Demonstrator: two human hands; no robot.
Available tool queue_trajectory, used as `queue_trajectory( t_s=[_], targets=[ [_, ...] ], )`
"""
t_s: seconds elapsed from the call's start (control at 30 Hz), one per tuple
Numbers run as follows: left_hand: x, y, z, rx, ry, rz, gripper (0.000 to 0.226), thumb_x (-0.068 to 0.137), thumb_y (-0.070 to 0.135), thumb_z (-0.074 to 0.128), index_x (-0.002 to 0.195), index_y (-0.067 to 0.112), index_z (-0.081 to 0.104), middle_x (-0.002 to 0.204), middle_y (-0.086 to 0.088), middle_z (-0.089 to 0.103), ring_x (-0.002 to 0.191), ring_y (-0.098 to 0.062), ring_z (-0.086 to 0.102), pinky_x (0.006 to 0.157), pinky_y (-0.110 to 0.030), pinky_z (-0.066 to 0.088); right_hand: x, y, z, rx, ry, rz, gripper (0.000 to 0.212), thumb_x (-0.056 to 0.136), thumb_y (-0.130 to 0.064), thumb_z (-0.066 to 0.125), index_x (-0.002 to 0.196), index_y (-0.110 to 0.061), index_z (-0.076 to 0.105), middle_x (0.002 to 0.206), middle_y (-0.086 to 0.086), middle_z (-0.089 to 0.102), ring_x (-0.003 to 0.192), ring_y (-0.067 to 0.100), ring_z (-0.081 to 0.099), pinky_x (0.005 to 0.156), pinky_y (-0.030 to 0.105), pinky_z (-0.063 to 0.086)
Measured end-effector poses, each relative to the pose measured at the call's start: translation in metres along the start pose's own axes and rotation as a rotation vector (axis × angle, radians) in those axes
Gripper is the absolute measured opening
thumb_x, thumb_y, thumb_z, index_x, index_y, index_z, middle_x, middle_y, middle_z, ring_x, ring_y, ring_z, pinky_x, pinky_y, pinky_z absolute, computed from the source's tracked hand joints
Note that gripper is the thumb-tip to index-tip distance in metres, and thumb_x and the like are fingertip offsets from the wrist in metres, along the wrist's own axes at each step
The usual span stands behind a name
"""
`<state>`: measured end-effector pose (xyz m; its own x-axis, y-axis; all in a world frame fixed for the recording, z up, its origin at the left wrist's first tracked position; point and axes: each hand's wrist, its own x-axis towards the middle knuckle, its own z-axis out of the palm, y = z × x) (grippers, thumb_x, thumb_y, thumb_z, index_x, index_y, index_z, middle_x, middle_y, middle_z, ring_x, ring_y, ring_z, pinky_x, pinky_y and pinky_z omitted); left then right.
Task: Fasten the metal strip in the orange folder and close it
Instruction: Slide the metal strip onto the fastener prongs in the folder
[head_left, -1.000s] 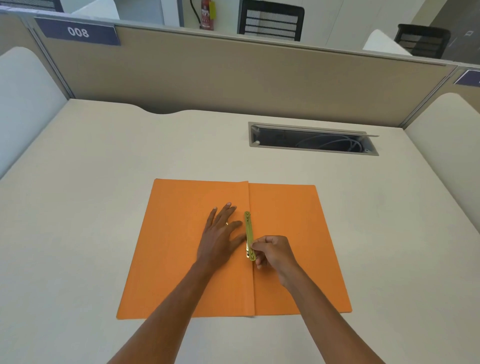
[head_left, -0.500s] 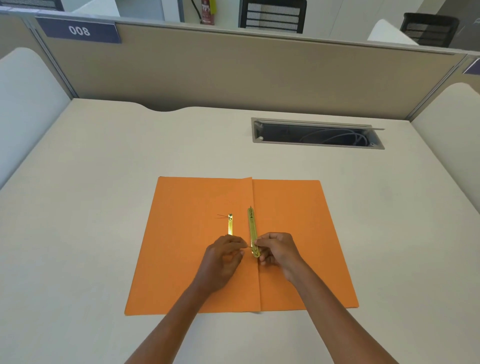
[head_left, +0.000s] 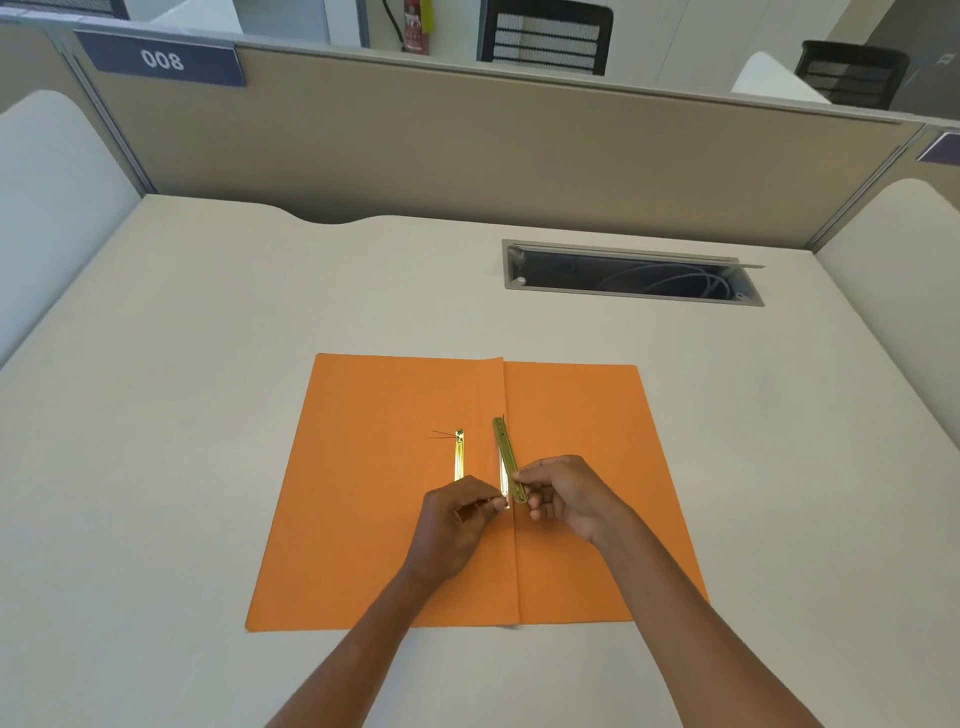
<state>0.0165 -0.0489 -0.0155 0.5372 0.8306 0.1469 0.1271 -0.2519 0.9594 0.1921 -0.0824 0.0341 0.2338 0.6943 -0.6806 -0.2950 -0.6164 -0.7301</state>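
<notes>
Just below frame centre, over the spine of the orange folder (head_left: 395, 519), the two hands meet. Right hand (head_left: 566, 499): fingers curled, thumb and forefinger pinched on the lower end of the metal strip (head_left: 508, 460). The strip's long axis runs nearly up-down in the frame, top end leaning slightly left, lying along the fold line; the lower end sits in the grip, the upper end points toward the top of the frame. Left hand (head_left: 460, 522): also curled, fingertips pinched at a small bright metal part right beside the strip's lower end; what exactly it grips is too small to tell. The two hands are just beside each other, fingertips almost touching. Both forearms enter from the bottom edge and converge upward, wrists roughly level.

A second, shorter metal prong (head_left: 459, 454) lies flat on the left leaf, left of the strip and parallel to it, gleaming, with thin wire-like ends at its top.

Folder lies open and flat on the pale surface (head_left: 208, 415), fold running up-down, left leaf slightly wider in view.

Upper right of the surface: a rectangular cable slot (head_left: 628, 275) with white cables inside. Behind, a beige partition (head_left: 467, 145) carrying a label reading 008 (head_left: 162, 60) at upper left.
</notes>
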Motion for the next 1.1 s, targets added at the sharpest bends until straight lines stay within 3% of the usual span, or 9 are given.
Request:
queue_trajectory(
  t_s=[0.17, 0.43, 0.67, 0.93, 1.1],
  targets=[
    [-0.001, -0.002, 0.003, 0.072, -0.051, -0.007, 0.01, 0.084, 0.009, 0.071, 0.083, 0.018, 0.075, 0.078, 0.007, 0.068, 0.068, -0.008, 0.06, 0.061, -0.018, 0.042, 0.002, -0.006, 0.0, 0.01, -0.026, 0.013, 0.005, 0.081, 0.0, 0.069, 0.08, 0.002, 0.065, 0.063, 0.01, 0.055, 0.043, 0.014, 0.05, 0.04, 0.025, 0.048],
    [0.008, 0.001, 0.014, 0.139, 0.023, -0.095, 0.01, 0.084, 0.012, 0.071, 0.081, 0.02, 0.076, 0.072, 0.003, 0.069, 0.064, -0.009, 0.058, 0.059, -0.019, 0.041, 0.001, -0.008, -0.003, 0.055, -0.047, 0.028, 0.005, 0.082, -0.001, 0.069, 0.084, 0.004, 0.067, 0.066, 0.01, 0.056, 0.043, 0.012, 0.051, 0.04, 0.024, 0.049],
    [0.01, 0.004, 0.022, 0.163, 0.061, -0.127, 0.012, 0.082, 0.011, 0.071, 0.078, 0.022, 0.074, 0.066, 0.012, 0.062, 0.06, 0.0, 0.054, 0.055, -0.009, 0.034, 0.0, -0.011, -0.004, 0.079, -0.057, 0.029, 0.006, 0.082, -0.001, 0.069, 0.085, 0.004, 0.067, 0.069, 0.011, 0.057, 0.045, 0.011, 0.051, 0.041, 0.022, 0.05],
    [0.014, 0.006, 0.024, 0.119, 0.051, -0.107, 0.016, 0.081, 0.01, 0.065, 0.079, 0.024, 0.073, 0.071, 0.0, 0.069, 0.062, -0.012, 0.057, 0.056, -0.031, 0.043, -0.002, -0.012, -0.003, 0.057, -0.077, 0.028, 0.006, 0.083, -0.001, 0.071, 0.085, 0.004, 0.069, 0.065, 0.01, 0.06, 0.047, 0.011, 0.053, 0.042, 0.021, 0.052],
    [0.013, 0.004, 0.024, 0.091, 0.07, -0.087, 0.022, 0.081, 0.008, 0.065, 0.087, 0.028, 0.071, 0.07, 0.002, 0.068, 0.061, -0.006, 0.055, 0.056, -0.024, 0.041, -0.001, -0.009, -0.004, 0.048, -0.083, 0.028, 0.006, 0.083, -0.002, 0.071, 0.085, 0.004, 0.068, 0.066, 0.01, 0.06, 0.047, 0.01, 0.054, 0.043, 0.022, 0.052]
  ],
)
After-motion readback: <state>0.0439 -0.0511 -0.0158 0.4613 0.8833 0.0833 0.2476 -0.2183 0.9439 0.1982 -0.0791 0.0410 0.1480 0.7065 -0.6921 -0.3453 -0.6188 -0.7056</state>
